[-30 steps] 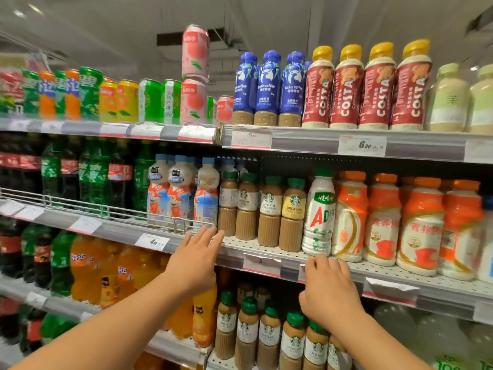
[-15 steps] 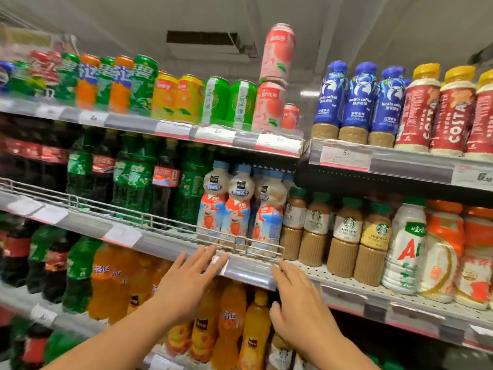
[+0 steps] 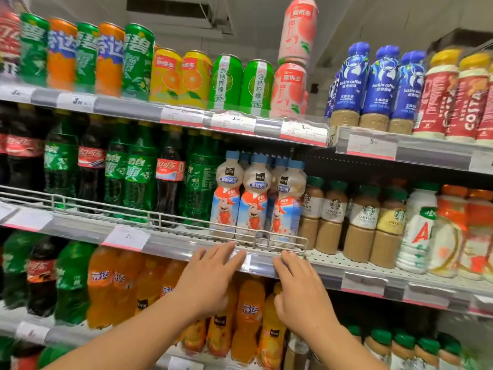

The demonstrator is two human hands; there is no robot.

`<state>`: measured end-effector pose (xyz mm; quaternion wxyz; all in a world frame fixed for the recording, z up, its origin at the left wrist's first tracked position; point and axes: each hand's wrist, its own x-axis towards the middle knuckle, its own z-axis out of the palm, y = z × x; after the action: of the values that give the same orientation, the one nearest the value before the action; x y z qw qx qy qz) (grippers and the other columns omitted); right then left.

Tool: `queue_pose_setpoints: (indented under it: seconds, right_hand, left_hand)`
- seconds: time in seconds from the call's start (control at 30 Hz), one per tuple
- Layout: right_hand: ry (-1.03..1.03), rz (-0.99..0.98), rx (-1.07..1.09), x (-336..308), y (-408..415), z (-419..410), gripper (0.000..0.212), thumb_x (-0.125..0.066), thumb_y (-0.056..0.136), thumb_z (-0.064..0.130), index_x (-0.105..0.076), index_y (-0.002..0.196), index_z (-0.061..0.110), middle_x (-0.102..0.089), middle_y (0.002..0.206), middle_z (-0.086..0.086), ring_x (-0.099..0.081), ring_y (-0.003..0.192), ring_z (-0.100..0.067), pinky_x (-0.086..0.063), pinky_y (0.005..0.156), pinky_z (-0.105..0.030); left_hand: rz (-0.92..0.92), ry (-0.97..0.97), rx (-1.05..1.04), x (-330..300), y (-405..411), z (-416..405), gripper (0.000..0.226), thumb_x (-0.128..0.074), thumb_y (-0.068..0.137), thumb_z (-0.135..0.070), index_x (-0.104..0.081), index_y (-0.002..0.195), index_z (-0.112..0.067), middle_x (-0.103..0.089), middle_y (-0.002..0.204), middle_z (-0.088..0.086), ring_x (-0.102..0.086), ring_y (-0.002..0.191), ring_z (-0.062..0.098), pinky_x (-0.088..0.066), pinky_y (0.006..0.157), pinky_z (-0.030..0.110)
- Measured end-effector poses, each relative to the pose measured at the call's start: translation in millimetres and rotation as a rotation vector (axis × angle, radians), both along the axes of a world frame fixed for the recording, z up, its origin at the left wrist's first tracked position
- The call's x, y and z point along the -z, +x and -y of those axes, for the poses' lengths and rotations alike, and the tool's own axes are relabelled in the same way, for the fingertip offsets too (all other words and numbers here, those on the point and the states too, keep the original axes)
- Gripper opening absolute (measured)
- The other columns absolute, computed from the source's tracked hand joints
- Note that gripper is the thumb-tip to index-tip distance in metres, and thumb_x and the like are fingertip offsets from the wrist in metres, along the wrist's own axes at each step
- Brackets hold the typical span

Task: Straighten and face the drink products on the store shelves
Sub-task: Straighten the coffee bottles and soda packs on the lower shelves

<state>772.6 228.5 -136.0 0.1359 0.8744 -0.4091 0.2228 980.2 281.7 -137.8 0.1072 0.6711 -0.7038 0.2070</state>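
Three blue-capped milk drink bottles [image 3: 253, 201] with a cartoon pig label stand on the middle shelf behind a low wire rail [image 3: 280, 240]. My left hand [image 3: 210, 279] is raised just below them, fingers spread, fingertips near the shelf's front edge strip [image 3: 170, 247]. My right hand [image 3: 301, 292] is beside it, fingers apart, tips touching the strip under the rail's right end. Neither hand holds anything. Starbucks latte bottles [image 3: 362, 222] stand to the right of the milk drinks.
Green and dark cola bottles [image 3: 138, 169] fill the middle shelf's left. Cans [image 3: 226, 81] line the top shelf, with one pink can [image 3: 298, 30] stacked on another. Blue coffee bottles [image 3: 381, 86] and red Costa bottles [image 3: 453, 100] sit top right. Orange soda bottles [image 3: 248, 316] stand below.
The view has swung left and closer to the shelf. My right hand has come left from under the white AD bottle to the rail's right end; both hands now sit under the milk drinks.
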Motion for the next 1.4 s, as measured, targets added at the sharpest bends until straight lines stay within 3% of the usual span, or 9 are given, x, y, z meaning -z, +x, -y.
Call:
queue_pose_setpoints:
  seconds: [0.13,0.27,0.37,0.53,0.7,0.87,1.03,1.23,1.4]
  right_hand:
    - [-0.033,-0.008,-0.002,4.3,-2.3,5.6,0.069,-0.056,0.081,0.023,-0.036,0.147,0.021,-0.031,0.154,0.001,-0.025,0.143,-0.021,-0.008,0.115,-0.034]
    - [-0.073,0.041,0.015,10.2,-1.7,7.3,0.071,-0.081,0.053,0.015,-0.065,0.123,0.013,-0.063,0.128,-0.007,-0.059,0.120,-0.028,-0.043,0.102,-0.042]
    - [-0.114,0.019,0.044,11.0,2.0,5.3,0.070,-0.081,0.051,0.013,-0.067,0.120,0.008,-0.063,0.126,-0.011,-0.060,0.118,-0.031,-0.047,0.099,-0.045]
    - [-0.119,0.001,0.128,10.0,8.9,-1.8,0.072,-0.083,0.049,0.013,-0.066,0.120,0.011,-0.063,0.125,-0.007,-0.060,0.117,-0.027,-0.044,0.100,-0.042]
    - [0.014,0.052,0.160,-3.7,16.7,-9.3,0.066,-0.050,0.084,0.027,-0.035,0.148,0.030,-0.025,0.155,0.015,-0.018,0.143,-0.008,0.000,0.117,-0.027]
    - [-0.271,0.265,0.004,-109.5,14.9,-25.7,0.040,-0.056,0.077,0.021,-0.067,0.116,0.020,-0.065,0.113,0.008,-0.056,0.107,-0.006,-0.044,0.098,-0.023]
    - [-0.369,0.615,-0.007,-266.9,39.0,-19.4,0.026,-0.062,0.083,0.016,-0.068,0.108,0.013,-0.067,0.100,0.002,-0.058,0.086,-0.011,-0.037,0.070,-0.011]
    - [-0.127,0.926,0.006,-385.8,69.1,17.9,0.078,-0.071,0.078,0.045,-0.039,0.140,0.013,-0.055,0.125,-0.003,-0.056,0.110,-0.020,-0.048,0.094,-0.038]
    - [0.046,1.036,-0.062,-418.6,87.3,39.6,0.087,-0.077,0.072,0.050,-0.033,0.137,0.012,-0.051,0.113,-0.001,-0.059,0.098,-0.020,-0.053,0.081,-0.037]
  left_hand:
    - [-0.059,-0.190,-0.025,-18.5,17.6,-2.0,0.064,-0.044,0.090,-0.042,-0.022,0.148,-0.028,-0.017,0.158,0.004,-0.018,0.144,0.026,-0.020,0.115,0.044]
    - [-0.061,-0.193,-0.194,-36.8,38.5,4.5,0.085,-0.046,0.090,-0.056,-0.012,0.154,-0.011,-0.016,0.158,0.010,-0.014,0.146,0.029,-0.017,0.119,0.044]
    - [-0.061,-0.106,-0.268,-44.5,50.9,5.9,0.095,-0.046,0.085,-0.069,-0.016,0.152,-0.009,-0.028,0.153,0.007,-0.022,0.141,0.026,-0.018,0.118,0.045]
    - [0.004,-0.019,-0.260,-61.2,57.4,9.5,0.070,-0.049,0.077,-0.076,-0.046,0.119,-0.020,-0.051,0.116,0.002,-0.046,0.114,0.025,-0.034,0.106,0.047]
    - [-0.009,0.091,-0.304,-72.1,51.3,18.5,0.070,-0.057,0.074,-0.069,-0.045,0.121,-0.019,-0.050,0.120,0.004,-0.045,0.116,0.025,-0.037,0.102,0.052]
    - [-0.012,0.201,-0.312,-83.8,49.4,27.7,0.064,-0.062,0.073,-0.062,-0.050,0.118,-0.018,-0.055,0.113,0.002,-0.049,0.105,0.023,-0.041,0.093,0.049]
    - [-0.103,0.294,-0.301,-94.0,53.2,30.5,0.057,-0.065,0.073,-0.055,-0.052,0.116,-0.020,-0.055,0.107,0.000,-0.046,0.092,0.022,-0.039,0.096,0.052]
    - [-0.184,0.298,-0.289,-94.0,55.8,39.2,0.050,-0.064,0.079,-0.043,-0.050,0.123,-0.021,-0.053,0.120,0.001,-0.049,0.115,0.022,-0.031,0.105,0.056]
    - [-0.123,0.240,-0.313,-86.0,55.4,39.2,0.040,-0.057,0.085,-0.033,-0.048,0.121,-0.020,-0.052,0.120,0.002,-0.044,0.118,0.021,-0.029,0.104,0.058]
